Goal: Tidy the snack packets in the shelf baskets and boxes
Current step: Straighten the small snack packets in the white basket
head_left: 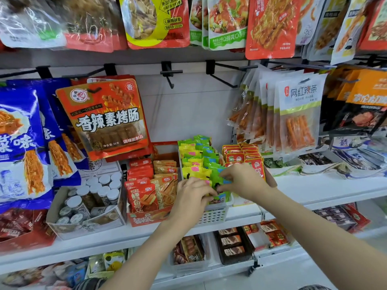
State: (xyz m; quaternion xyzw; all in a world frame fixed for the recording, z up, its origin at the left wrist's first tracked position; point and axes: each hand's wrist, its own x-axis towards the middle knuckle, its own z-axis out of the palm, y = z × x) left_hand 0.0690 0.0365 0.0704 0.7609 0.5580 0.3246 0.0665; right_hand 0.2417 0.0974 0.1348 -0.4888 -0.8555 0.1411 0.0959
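Here two bare arms reach up from the bottom of the view to a white shelf point(314, 185). The left hand point(193, 197) and the right hand point(244, 181) are close together over the front of a white basket point(213, 215) with little holes in its wall. The left hand has its fingers curled down onto the small packets point(195, 162) at the front of the basket. The right hand pinches a green packet point(215, 176) with its fingertips, just beside the left hand. The small packets stand in rows in the basket, yellow ones on the left and green and blue ones on the right.

Just left of the basket is a red box point(146, 218) full of red and orange fish packets point(144, 195). Further left a grey box point(62, 225) holds little jars point(100, 191) with white lids. Right of the basket stands a row of red packets point(243, 155), touching the right hand.

Behind all this, big bags hang on black hooks point(170, 73). A red sausage bag point(106, 118) hangs on the left, beside blue bags point(23, 143). White bags of orange sticks point(297, 114) hang on the right. More bags point(157, 19) hang along the top
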